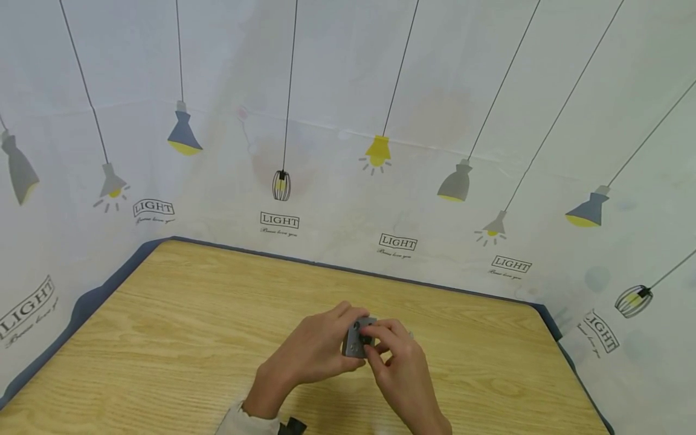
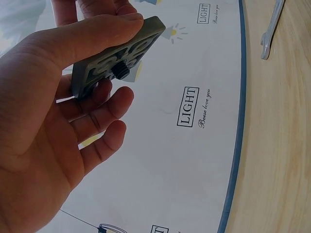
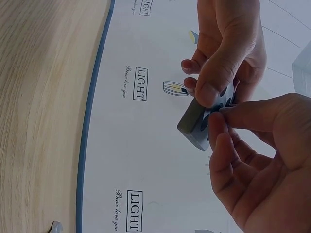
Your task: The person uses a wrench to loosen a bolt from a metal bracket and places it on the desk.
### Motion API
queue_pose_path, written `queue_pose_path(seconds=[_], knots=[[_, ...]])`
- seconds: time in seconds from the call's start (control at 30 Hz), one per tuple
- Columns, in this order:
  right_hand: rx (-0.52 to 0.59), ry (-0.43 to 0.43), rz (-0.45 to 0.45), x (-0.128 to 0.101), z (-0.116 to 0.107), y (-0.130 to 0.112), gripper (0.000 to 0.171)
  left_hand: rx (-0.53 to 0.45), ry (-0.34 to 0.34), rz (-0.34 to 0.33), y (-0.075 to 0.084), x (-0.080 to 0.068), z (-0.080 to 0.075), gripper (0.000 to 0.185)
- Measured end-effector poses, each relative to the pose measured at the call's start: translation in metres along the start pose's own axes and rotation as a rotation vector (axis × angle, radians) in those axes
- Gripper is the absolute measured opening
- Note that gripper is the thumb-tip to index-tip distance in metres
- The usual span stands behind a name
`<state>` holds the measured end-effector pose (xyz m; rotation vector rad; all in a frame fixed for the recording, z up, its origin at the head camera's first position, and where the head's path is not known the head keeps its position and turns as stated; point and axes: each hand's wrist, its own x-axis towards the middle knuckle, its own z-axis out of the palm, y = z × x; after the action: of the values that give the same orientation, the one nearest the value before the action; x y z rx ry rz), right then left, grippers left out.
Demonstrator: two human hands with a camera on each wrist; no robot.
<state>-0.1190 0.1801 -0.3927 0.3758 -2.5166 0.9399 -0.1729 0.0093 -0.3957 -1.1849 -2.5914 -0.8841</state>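
A small grey rectangular block (image 1: 353, 341) with several round holes is held up over the table. My left hand (image 1: 318, 344) grips it by its edges, thumb along one side in the left wrist view. From the recessed face in that view sticks the dark threaded end of a bolt (image 2: 120, 71). On the opposite face, the right hand (image 1: 405, 365) pinches the bolt between thumb and index fingertips at the middle of the block. Those fingertips mostly hide this end of it. In the right wrist view the other right fingers (image 3: 228, 160) are curled beneath the pinch.
A metal open-end wrench (image 2: 268, 39) lies on the wooden table (image 1: 190, 314). Behind the table hangs a white sheet (image 1: 337, 199) printed with lamps, meeting the table along a dark blue border. A black object (image 1: 293, 426) shows by the left sleeve.
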Motion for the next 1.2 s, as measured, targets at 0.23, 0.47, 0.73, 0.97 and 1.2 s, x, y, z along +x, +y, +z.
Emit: queue_pose_path(seconds=[0.23,0.47,0.73,0.97,1.2], knots=[[-0.002,0.001,-0.01,-0.0004,-0.0001,0.0002,0.031,0.001,0.006,0.006,-0.0001,-0.0002,0.0,0.061],[-0.002,0.007,-0.019,-0.0006,0.0001,0.0002,0.031,0.001,0.004,0.009,-0.0002,-0.0001,0.0001,0.061],[-0.001,-0.012,-0.011,-0.0004,-0.0013,-0.0006,0.032,0.0,0.008,0.012,-0.0006,-0.0002,0.0007,0.06],[0.048,-0.002,0.044,-0.0011,-0.0061,-0.0007,0.026,-0.004,0.004,0.006,-0.0001,-0.0003,0.0008,0.061],[0.047,0.075,0.125,0.0002,-0.0041,0.0035,0.02,-0.006,-0.009,0.0,0.0005,-0.0002,0.0003,0.064]])
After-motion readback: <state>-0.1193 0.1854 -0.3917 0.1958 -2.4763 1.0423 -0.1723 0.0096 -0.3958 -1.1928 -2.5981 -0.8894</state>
